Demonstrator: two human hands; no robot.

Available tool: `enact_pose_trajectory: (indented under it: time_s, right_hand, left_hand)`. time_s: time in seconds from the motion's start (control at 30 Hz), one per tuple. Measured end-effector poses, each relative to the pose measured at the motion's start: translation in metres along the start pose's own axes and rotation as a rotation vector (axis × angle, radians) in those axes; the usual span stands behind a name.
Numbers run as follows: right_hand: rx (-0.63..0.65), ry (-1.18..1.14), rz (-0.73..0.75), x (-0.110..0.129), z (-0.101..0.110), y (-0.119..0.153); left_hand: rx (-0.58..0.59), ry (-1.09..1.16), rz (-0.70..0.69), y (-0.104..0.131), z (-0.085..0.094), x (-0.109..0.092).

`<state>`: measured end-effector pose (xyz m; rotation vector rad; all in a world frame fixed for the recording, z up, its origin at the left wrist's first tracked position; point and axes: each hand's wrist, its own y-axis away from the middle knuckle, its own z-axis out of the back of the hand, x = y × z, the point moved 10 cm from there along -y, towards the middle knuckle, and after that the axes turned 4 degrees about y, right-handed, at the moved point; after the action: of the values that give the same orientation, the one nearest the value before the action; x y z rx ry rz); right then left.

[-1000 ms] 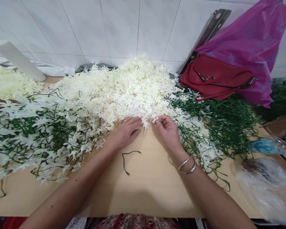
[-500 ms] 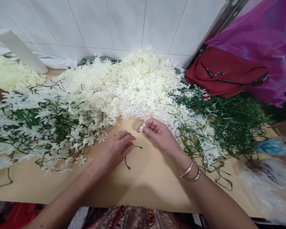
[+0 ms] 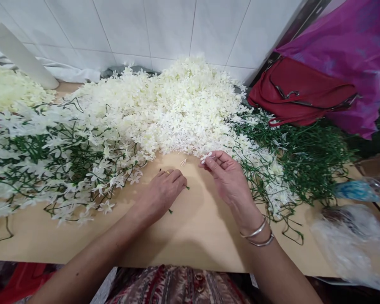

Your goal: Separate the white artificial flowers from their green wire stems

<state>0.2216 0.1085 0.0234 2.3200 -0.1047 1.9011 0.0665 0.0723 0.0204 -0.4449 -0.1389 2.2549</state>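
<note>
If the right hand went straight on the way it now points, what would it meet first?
Probably the near edge of the white flower heap, beyond the right hand and the small blossom it holds; depth is hard to judge.

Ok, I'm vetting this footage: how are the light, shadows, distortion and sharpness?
Head view: brightest on the flower heap, petals washing together; soft shadows on the table; lines on the wall tiles fan outward, suggesting wide-angle stretch; clear plastic looks smeared.

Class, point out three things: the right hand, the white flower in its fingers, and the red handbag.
Right hand [image 3: 230, 180], head view: near the thumb's base.
White flower [image 3: 205, 158], head view: its petals.
Red handbag [image 3: 308, 82], head view: its body.
</note>
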Motion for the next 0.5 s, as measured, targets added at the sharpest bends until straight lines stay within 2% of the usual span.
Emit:
enact_pose_trajectory:
  time_s: [0.17, 0.4, 0.5]
  right_hand:
    - [0.087, 0.047, -0.049, -0.016, -0.01, 0.01]
    - [0.074, 0.065, -0.034, -0.021, -0.004, 0.006]
    - [0.084, 0.067, -0.017, -0.02, -0.006, 0.007]
  left_hand:
    - [-0.031, -0.011, -0.004, 0.0, -0.002, 0.003]
    - [0.011, -0.08, -0.002, 0.002, -0.004, 0.0]
    - [-0.058, -0.035, 0.007, 0.002, 0.0, 0.0]
